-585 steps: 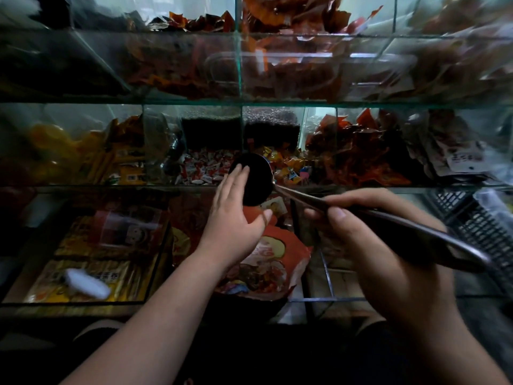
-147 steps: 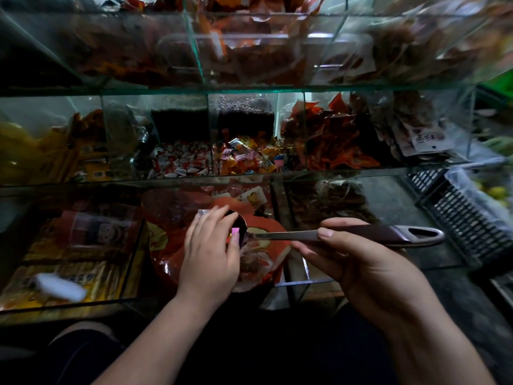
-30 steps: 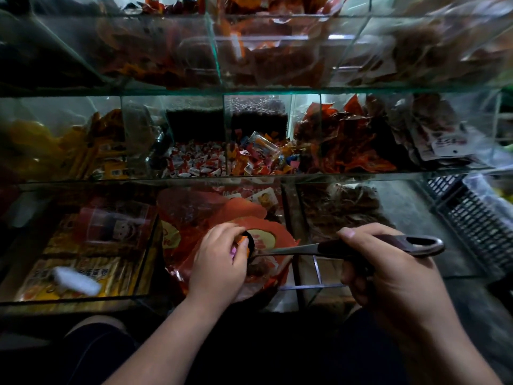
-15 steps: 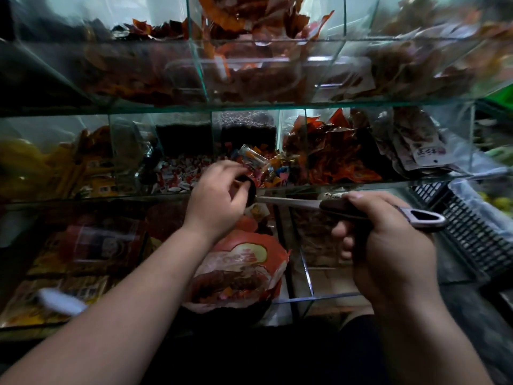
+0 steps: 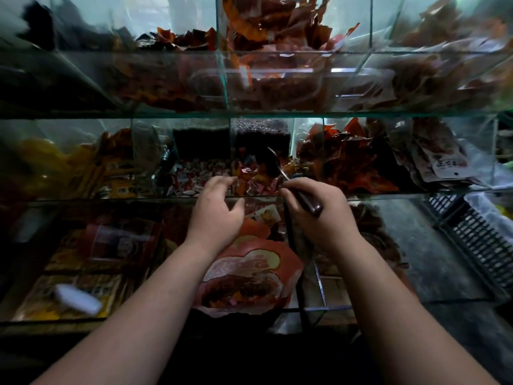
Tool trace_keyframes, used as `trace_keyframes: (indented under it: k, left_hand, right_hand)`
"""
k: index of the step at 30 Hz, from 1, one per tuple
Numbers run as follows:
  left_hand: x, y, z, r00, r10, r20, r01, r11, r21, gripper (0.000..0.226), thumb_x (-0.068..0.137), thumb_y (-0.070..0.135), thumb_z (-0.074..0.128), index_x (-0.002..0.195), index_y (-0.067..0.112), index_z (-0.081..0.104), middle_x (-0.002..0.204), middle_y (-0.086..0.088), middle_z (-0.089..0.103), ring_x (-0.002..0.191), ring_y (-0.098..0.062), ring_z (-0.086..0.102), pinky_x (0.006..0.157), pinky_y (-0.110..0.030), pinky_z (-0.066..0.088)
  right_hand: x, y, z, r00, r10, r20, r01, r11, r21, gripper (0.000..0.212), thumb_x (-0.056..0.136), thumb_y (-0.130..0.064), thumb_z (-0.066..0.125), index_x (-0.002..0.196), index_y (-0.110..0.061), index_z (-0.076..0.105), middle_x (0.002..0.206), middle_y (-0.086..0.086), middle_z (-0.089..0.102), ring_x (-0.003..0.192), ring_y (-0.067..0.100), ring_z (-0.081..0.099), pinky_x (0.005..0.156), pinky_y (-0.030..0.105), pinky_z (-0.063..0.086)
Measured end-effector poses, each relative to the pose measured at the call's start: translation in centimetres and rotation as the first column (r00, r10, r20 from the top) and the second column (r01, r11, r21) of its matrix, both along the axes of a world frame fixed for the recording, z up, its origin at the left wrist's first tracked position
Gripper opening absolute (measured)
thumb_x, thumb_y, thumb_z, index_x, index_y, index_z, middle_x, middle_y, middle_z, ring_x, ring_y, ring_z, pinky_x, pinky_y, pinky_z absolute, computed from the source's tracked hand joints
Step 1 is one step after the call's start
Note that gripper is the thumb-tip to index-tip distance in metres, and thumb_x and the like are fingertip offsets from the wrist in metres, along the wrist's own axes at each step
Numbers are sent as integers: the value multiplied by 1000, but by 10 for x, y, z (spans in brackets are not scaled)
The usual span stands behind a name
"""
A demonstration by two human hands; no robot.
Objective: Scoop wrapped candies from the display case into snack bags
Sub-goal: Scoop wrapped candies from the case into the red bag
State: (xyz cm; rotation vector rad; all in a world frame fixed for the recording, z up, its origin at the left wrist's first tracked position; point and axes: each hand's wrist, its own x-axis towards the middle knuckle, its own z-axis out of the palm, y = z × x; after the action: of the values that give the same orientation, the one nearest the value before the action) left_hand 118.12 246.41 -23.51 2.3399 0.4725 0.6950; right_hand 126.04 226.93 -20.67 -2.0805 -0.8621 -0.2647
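Fingers (image 5: pixel 298 188) of the right hand (image 5: pixel 319 220) grip a scoop (image 5: pixel 271 163) dipped in wrapped candies (image 5: pixel 254 180), centre frame. Left hand (image 5: pixel 215 213), loosely curled and empty, hovers above a snack bag (image 5: pixel 249 276).

There are two hands, one left hand (image 5: pixel 215 215) and one right hand (image 5: pixel 319 215), one scoop (image 5: pixel 270 162), one open snack bag (image 5: pixel 249 273), one black basket (image 5: pixel 477 232), and too many wrapped candies (image 5: pixel 258 182) to count.

Open gap above front glass rim (image 5: pixel 388 193), glass dividers (image 5: pixel 230 145) flanking wrapped candies (image 5: pixel 256 183), upper shelf (image 5: pixel 166 114) overhead, snack bag (image 5: pixel 249 269) below.
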Motion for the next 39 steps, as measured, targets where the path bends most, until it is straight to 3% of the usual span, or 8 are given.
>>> trace_keyframes:
  k: [5, 10, 14, 17, 21, 30, 34, 39]
  left_hand:
    - [1, 1, -6, 1000, -12, 0, 12, 1000, -17, 54, 92, 26, 67, 142, 16, 52, 143, 0, 49, 135, -17, 44, 115, -32, 35]
    - [-1, -6, -9, 997, -63, 34, 65, 996, -66, 87, 89, 38, 69, 156, 37, 14, 159, 22, 17, 148, -10, 21, 111, -27, 19]
    - [-14, -13, -8, 997, -82, -2, 82, 997, -7, 90, 87, 38, 71, 158, 29, 17, 162, 15, 17, 150, -10, 17, 118, -28, 19]
    - [-41, -16, -6, 973, -159, -169, 153, 987, -47, 87, 83, 44, 75, 155, 36, 26, 157, 12, 35, 145, -9, 30, 118, -31, 26]
    - [-89, -5, -15, 979, -102, -174, 116, 991, 69, 42, 81, 34, 79, 121, 27, 68, 119, 13, 64, 117, -11, 58, 102, -36, 49]
    - [-116, 3, -39, 877, 217, -428, -179, 976, 128, 11, 85, 38, 70, 75, 33, 70, 75, 18, 65, 74, -7, 61, 58, -27, 46]
    - [-119, 2, -48, 923, 262, -282, -243, 965, 102, 14, 85, 30, 73, 72, 25, 73, 74, 14, 64, 69, -9, 57, 56, -29, 42]
    - [-120, -6, -58, 952, 205, -228, -198, 979, 54, 13, 85, 27, 74, 73, 24, 71, 74, 14, 62, 71, -11, 61, 62, -33, 51]
  right_hand:
    - [-41, -17, 19, 978, 34, 205, -62, 989, 133, 12, 96, -23, 69, 100, -16, 77, 93, -6, 77, 84, 12, 73, 70, 38, 58]
    - [-87, -42, 40, 965, 110, 237, -189, 919, 345, 9, 96, -20, 70, 94, -14, 77, 89, -14, 75, 78, 5, 73, 67, 20, 54]
    - [-79, -50, 35, 946, 172, -274, -40, 902, 430, 34, 73, -61, 83, 78, -28, 80, 74, -14, 74, 67, 3, 72, 60, 15, 53]
    - [-72, -66, 24, 962, 97, -255, -24, 961, 274, 13, 84, -33, 71, 73, -32, 78, 59, -17, 69, 53, -2, 67, 49, 10, 48]
    - [-100, -90, 51, 967, 256, 13, -254, 955, 154, 19, 94, -50, 64, 83, -36, 72, 69, -22, 69, 54, -1, 67, 47, 6, 43]
    - [-91, -20, 0, 956, 283, -75, -276, 789, -549, 25, 88, -55, 59, 104, -39, 70, 95, -11, 75, 89, 15, 70, 75, 31, 55]
    - [-80, 3, -55, 947, 270, -171, -317, 720, -617, 26, 90, -55, 58, 104, -36, 68, 98, -5, 74, 93, 21, 69, 77, 34, 55]
    - [-78, 10, -90, 919, 201, -340, -331, 860, -388, 24, 87, -51, 61, 90, -30, 70, 80, -9, 72, 77, 9, 66, 71, 34, 54]
